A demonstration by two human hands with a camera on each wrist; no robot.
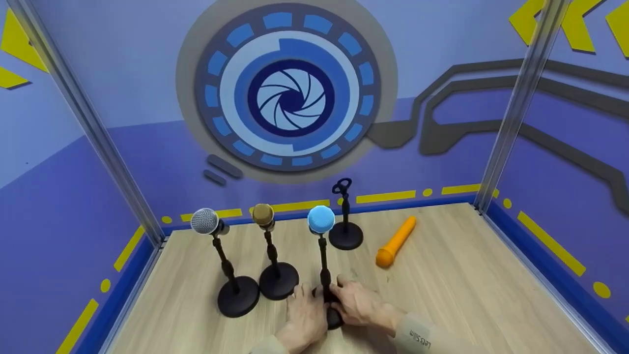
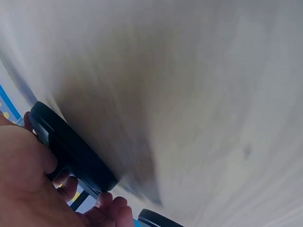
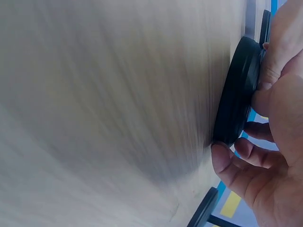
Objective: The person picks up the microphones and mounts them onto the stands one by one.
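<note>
A microphone with a light blue head (image 1: 321,219) stands upright in a black desktop microphone stand (image 1: 325,275) near the front of the table. Both hands hold this stand low down, at its round base. My left hand (image 1: 305,314) grips the base from the left, and in the left wrist view its fingers curl around the rim of the base (image 2: 71,146). From the right, my right hand (image 1: 358,302) holds the same base (image 3: 234,90), thumb on top and fingertips at the rim. The hands hide much of the base in the head view.
Left of the hands stand two more stands, one with a silver-headed microphone (image 1: 205,221), one with a gold-headed microphone (image 1: 263,215). Behind is a stand with a bare clip (image 1: 346,231). An orange microphone (image 1: 396,242) lies on the wooden table (image 1: 442,275). Panelled walls enclose the back and sides.
</note>
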